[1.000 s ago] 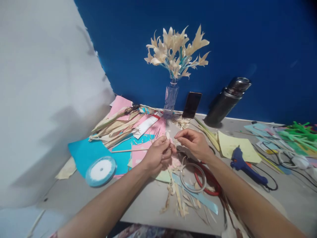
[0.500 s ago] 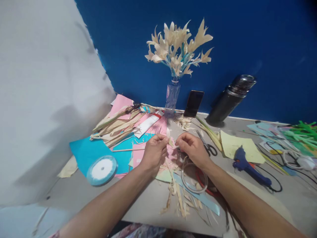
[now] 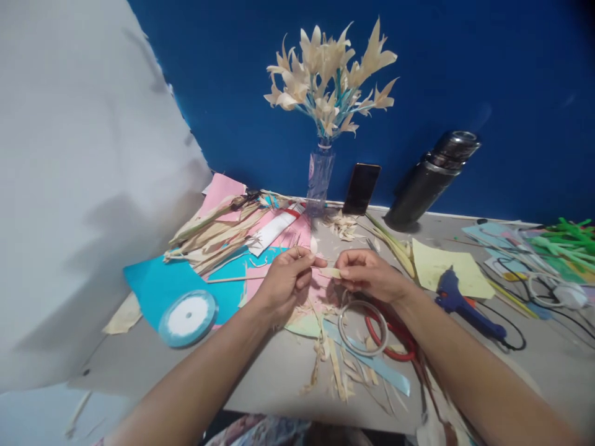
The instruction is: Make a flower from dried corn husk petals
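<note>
My left hand (image 3: 289,279) is closed, its thumb and fingers bent together. A thin pale stick (image 3: 235,280) sticks out from it to the left; the rest of the stick is hidden behind the hand. Close beside it, my right hand (image 3: 369,272) pinches a small strip of pale dried husk (image 3: 331,272) between thumb and fingers. The strip's left end reaches to the left fingertips. Below the hands lie a clear bangle-like ring (image 3: 341,331), red-handled scissors (image 3: 402,355) and shredded husk scraps (image 3: 341,371).
A ribbon spool (image 3: 188,316) lies on blue paper (image 3: 153,279) at left, near a husk bundle (image 3: 218,238). Behind stand a bottle of husk flowers (image 3: 320,179), a phone (image 3: 362,189) and a dark flask (image 3: 430,183). A blue glue gun (image 3: 467,310) and its cord lie right.
The right hand has turned, its fingers now stretched toward the left hand, and the husk strip shows between the hands. The view has shifted slightly.
</note>
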The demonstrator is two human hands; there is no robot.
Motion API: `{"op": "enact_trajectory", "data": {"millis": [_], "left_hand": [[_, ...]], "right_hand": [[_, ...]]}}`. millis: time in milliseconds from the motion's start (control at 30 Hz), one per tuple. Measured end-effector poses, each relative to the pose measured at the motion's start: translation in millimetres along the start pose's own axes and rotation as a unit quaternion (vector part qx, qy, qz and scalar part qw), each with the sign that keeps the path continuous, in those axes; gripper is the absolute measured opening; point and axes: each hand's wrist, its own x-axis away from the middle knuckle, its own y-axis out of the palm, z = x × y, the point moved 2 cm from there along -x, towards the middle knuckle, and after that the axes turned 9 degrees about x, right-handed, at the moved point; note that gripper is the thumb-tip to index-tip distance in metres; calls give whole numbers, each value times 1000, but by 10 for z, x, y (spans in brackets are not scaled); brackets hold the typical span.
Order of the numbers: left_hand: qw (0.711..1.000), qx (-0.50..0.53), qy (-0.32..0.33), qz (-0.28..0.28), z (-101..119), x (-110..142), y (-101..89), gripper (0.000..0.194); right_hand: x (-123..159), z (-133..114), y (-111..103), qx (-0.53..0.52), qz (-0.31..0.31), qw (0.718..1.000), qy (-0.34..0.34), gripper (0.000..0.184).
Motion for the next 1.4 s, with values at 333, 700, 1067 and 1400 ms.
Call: {"op": "enact_trajectory", "data": {"millis": [333,700,1067,1400], "left_hand": [[999,-25,-44,-11,-82,60,113,37],[1000,4,-11,-19,-98,15,24,32],[999,-21,12,42,-142,41,75,33],[996,-52,9,66,-128,83,161,30]], "right_hand": [[-17,42,-113,59,9,998,-5,23],[-40,75,-47,-9,22,999,-34,25],[-77,111,123,-71,84,994,-17,29],[-69,65,215,30,197,979,-40,33]]}}
